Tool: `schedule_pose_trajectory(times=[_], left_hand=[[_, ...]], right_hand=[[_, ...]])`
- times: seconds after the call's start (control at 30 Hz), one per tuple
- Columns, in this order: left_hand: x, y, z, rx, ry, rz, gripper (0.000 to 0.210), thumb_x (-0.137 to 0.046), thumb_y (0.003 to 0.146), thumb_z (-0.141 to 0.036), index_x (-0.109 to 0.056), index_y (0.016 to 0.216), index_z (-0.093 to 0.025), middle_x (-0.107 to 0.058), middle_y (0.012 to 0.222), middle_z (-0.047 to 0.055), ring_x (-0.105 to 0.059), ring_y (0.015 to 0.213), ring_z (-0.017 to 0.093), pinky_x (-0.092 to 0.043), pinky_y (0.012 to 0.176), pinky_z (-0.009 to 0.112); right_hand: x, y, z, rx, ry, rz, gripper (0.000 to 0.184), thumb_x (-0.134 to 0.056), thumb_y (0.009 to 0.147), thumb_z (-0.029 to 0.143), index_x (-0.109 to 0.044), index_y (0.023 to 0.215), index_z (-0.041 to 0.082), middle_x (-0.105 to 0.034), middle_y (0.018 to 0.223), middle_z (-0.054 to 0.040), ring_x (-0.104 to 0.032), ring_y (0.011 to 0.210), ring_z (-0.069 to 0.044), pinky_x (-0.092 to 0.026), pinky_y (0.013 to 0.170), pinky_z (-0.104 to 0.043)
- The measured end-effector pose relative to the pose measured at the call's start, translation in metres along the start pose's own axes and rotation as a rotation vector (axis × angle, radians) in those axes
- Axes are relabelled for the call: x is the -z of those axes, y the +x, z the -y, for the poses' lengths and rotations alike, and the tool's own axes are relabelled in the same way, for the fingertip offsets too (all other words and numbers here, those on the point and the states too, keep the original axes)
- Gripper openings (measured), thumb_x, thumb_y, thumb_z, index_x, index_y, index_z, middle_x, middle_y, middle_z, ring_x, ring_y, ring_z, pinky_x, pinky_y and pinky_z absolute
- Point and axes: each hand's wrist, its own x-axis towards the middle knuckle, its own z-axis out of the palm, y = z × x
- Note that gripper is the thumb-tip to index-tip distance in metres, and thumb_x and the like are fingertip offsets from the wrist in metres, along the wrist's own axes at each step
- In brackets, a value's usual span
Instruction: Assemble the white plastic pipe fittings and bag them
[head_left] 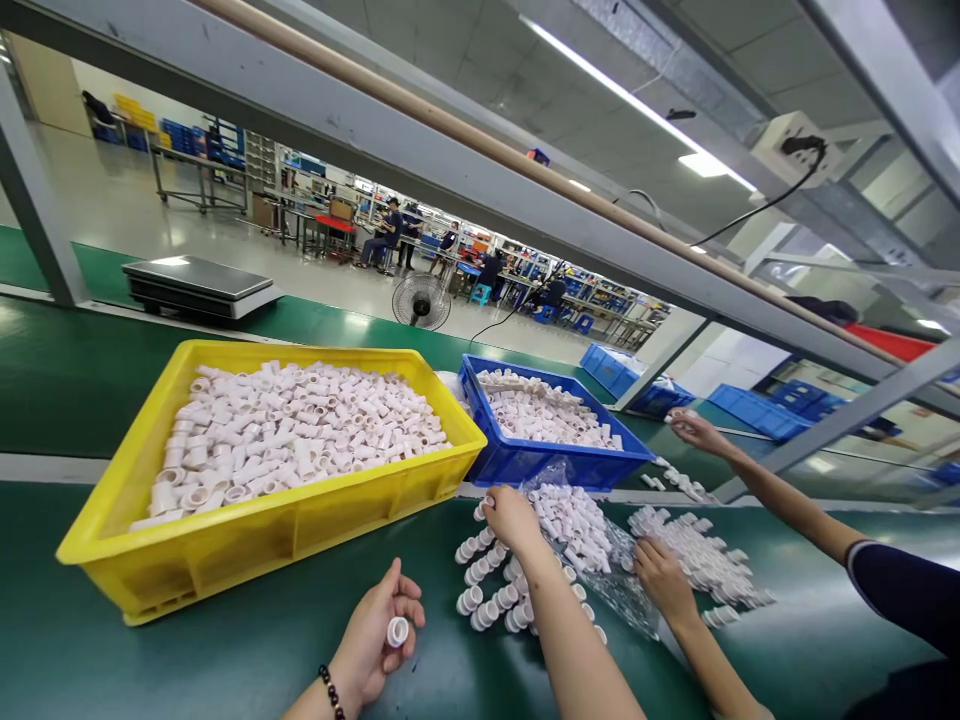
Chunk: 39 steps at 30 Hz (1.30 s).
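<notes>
My left hand [375,640], with a beaded bracelet at the wrist, is curled over the green table in front of the yellow bin. Its fingers hold a white plastic pipe fitting [397,631], whose round open end faces me. Farther forward, my right hand [514,517] pinches another white fitting at its fingertips, by the far end of the lined-up pipe fittings [487,612]. My right forearm hides part of these rows. Just beyond them lies a loose pile of white fittings [574,525] on a clear plastic bag [626,590].
A yellow bin [300,520] and a blue bin [555,462], both full of white fittings, stand behind my hands. To the right, a co-worker's hands [664,580] work around more fittings [701,555]. A scale [199,285] sits far left; a metal frame bar [450,170] crosses above.
</notes>
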Motion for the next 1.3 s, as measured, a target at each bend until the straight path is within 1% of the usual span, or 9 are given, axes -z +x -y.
schedule_pose_trajectory(times=[0.17,0.37,0.5,0.57,0.67,0.83,0.97,1.1,1.3], left_hand=[[-0.001,-0.001,0.006,0.002,0.114,-0.008,0.044,-0.036,0.075,-0.059,-0.049,0.075,-0.017,-0.053,0.044,-0.002,-0.024,0.023,0.002,-0.003,0.029,0.016],[0.001,0.000,0.005,-0.062,0.037,0.003,0.025,-0.046,0.077,-0.040,-0.051,0.076,-0.016,-0.048,0.052,-0.004,-0.024,0.033,0.001,-0.007,0.033,0.016],[0.003,0.001,0.004,-0.114,-0.033,0.064,0.015,-0.050,0.069,-0.013,-0.053,0.084,-0.015,-0.058,0.070,0.002,-0.041,0.045,0.005,-0.023,0.037,0.017],[0.003,0.002,0.003,-0.144,-0.023,0.050,0.025,-0.052,0.065,-0.006,-0.053,0.088,-0.015,-0.060,0.076,0.004,-0.045,0.050,0.006,-0.030,0.042,0.018],[0.001,0.001,0.001,-0.158,0.002,0.045,0.022,-0.055,0.070,-0.012,-0.054,0.092,-0.013,-0.059,0.076,0.005,-0.046,0.052,0.006,-0.032,0.045,0.019],[-0.003,-0.001,-0.001,-0.175,0.072,0.073,0.021,-0.055,0.076,-0.027,-0.059,0.089,-0.011,-0.055,0.067,0.003,-0.038,0.046,0.005,-0.026,0.041,0.018],[-0.002,-0.001,-0.001,-0.163,0.086,0.054,0.019,-0.056,0.075,-0.028,-0.060,0.088,-0.013,-0.047,0.055,-0.003,-0.034,0.043,0.005,-0.023,0.039,0.019],[0.001,-0.001,0.001,-0.179,0.053,0.041,0.014,-0.058,0.075,-0.023,-0.059,0.084,-0.013,-0.042,0.050,-0.005,-0.034,0.044,0.005,-0.025,0.041,0.018],[0.000,-0.004,0.000,-0.156,-0.063,0.093,0.019,-0.049,0.080,-0.035,-0.054,0.079,-0.016,-0.054,0.074,0.003,-0.054,0.065,0.013,-0.036,0.045,0.020]], right_hand=[[-0.001,0.001,-0.006,-0.044,0.123,-0.027,0.008,-0.058,0.063,0.020,-0.063,0.065,0.014,-0.063,0.075,-0.0104,-0.058,0.077,-0.024,-0.037,0.067,-0.029],[0.024,-0.024,0.007,-0.072,0.445,-0.114,0.044,-0.034,0.080,0.051,-0.058,0.088,0.016,-0.059,0.070,-0.0039,-0.048,0.042,-0.010,-0.035,0.043,-0.024],[0.025,-0.059,0.034,-0.127,1.142,-0.053,0.036,-0.043,0.078,0.047,-0.057,0.081,0.014,-0.052,0.063,-0.0006,-0.034,0.036,-0.005,-0.023,0.033,-0.018],[0.019,-0.077,0.045,-0.160,1.565,0.041,0.021,-0.055,0.071,0.032,-0.058,0.083,0.015,-0.052,0.064,0.0000,-0.041,0.043,-0.006,-0.030,0.037,-0.018],[0.006,-0.096,0.056,-0.172,1.801,0.183,0.026,-0.058,0.064,0.014,-0.058,0.090,0.016,-0.058,0.071,-0.0018,-0.054,0.062,-0.012,-0.045,0.058,-0.024],[-0.015,-0.107,0.061,-0.157,1.663,0.111,0.029,-0.063,0.070,0.021,-0.055,0.098,0.018,-0.059,0.098,-0.0066,-0.056,0.096,-0.020,-0.042,0.085,-0.034],[-0.025,-0.106,0.060,-0.137,1.513,0.100,0.030,-0.063,0.072,0.029,-0.049,0.096,0.018,-0.061,0.083,-0.0039,-0.063,0.073,-0.016,-0.049,0.065,-0.028],[-0.034,-0.105,0.057,-0.128,1.468,0.161,0.028,-0.056,0.077,0.038,-0.045,0.091,0.017,-0.060,0.070,-0.0011,-0.059,0.050,-0.011,-0.043,0.043,-0.019],[-0.040,-0.107,0.057,-0.082,1.341,0.189,0.029,-0.048,0.080,0.045,-0.045,0.086,0.016,-0.054,0.059,0.0026,-0.049,0.040,-0.006,-0.033,0.036,-0.015]])
